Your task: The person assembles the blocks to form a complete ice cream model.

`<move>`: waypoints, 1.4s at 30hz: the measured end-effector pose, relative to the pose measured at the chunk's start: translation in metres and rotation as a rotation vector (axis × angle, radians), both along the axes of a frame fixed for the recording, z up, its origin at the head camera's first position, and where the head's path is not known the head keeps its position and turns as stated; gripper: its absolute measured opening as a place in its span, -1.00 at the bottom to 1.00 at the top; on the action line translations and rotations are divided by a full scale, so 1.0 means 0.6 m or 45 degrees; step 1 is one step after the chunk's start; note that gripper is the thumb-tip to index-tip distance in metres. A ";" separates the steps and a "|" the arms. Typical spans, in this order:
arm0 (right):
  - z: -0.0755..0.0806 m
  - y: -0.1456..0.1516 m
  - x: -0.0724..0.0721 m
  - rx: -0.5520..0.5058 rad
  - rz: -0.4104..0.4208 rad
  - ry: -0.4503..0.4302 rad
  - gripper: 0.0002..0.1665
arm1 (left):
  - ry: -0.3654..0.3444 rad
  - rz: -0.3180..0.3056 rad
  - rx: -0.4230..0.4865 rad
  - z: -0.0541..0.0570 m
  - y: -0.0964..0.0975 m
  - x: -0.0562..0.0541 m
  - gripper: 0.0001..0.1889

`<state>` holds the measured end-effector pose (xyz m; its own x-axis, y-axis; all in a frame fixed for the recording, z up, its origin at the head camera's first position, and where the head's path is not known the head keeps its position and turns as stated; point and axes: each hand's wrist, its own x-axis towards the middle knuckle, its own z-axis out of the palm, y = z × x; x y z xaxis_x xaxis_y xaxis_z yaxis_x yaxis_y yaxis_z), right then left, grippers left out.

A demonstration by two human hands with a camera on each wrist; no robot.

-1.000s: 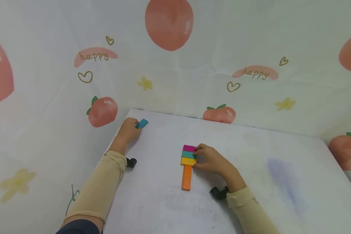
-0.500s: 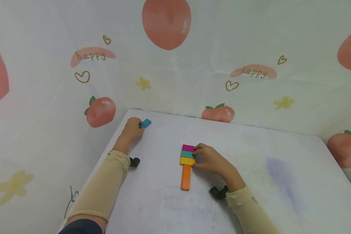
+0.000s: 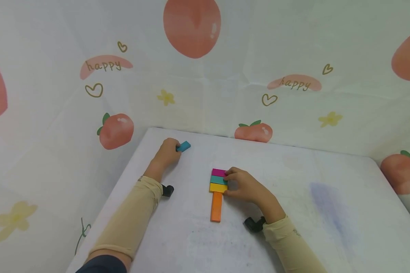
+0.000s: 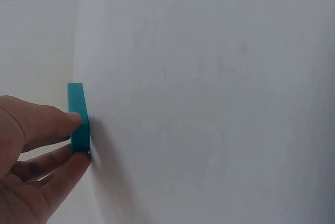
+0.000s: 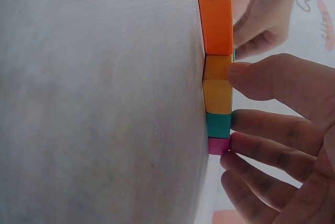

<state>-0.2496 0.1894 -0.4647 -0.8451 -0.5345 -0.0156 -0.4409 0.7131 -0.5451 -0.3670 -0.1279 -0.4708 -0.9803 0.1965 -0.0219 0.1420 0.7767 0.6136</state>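
Thumb and fingers of my left hand (image 3: 169, 151) pinch a blue block (image 3: 183, 146), at the far left of the white table in the head view. The left wrist view shows the thumb (image 4: 52, 122) against one face of this small bar. Near the table's middle lie a magenta block (image 3: 218, 172), a teal block (image 3: 217, 179) and a yellow block (image 3: 218, 187), side by side. An orange block (image 3: 216, 207) extends from the yellow one toward me. My right hand (image 3: 247, 185) rests at their right ends, thumb on the yellow block, fingertips touching the teal and magenta ones.
The white table (image 3: 276, 170) carries a faint blue-purple smear (image 3: 331, 208) on the right. Behind it hangs a white cloth (image 3: 225, 76) printed with peaches, hearts and lettering. Black wrist mounts (image 3: 254, 224) sit at both sleeves.
My left hand has moved right with the blue block, away from the table's left edge. The right hand and the joined blocks stay in place; the head view shifts slightly.
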 end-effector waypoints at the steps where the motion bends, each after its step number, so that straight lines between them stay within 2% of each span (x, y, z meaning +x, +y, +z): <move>1: 0.000 0.000 0.000 0.002 -0.001 -0.001 -0.54 | 0.001 -0.011 0.000 -0.001 0.006 0.000 -0.58; 12: 0.001 -0.001 0.002 -0.006 -0.020 -0.023 -0.53 | 0.010 -0.126 -0.033 -0.003 0.069 0.018 -0.62; 20: 0.003 -0.004 0.001 0.006 -0.042 -0.040 -0.53 | -0.004 -0.274 -0.039 -0.003 0.113 0.036 -0.65; 25: 0.001 -0.002 0.000 0.002 -0.027 -0.018 -0.53 | -0.027 -0.318 -0.047 0.002 0.136 0.045 -0.65; 31: -0.002 -0.001 -0.001 -0.003 -0.027 -0.021 -0.53 | -0.020 -0.365 -0.067 0.008 0.157 0.052 -0.67; 42: -0.006 0.001 -0.002 -0.017 -0.014 -0.023 -0.52 | -0.046 -0.446 -0.008 0.008 0.173 0.067 -0.67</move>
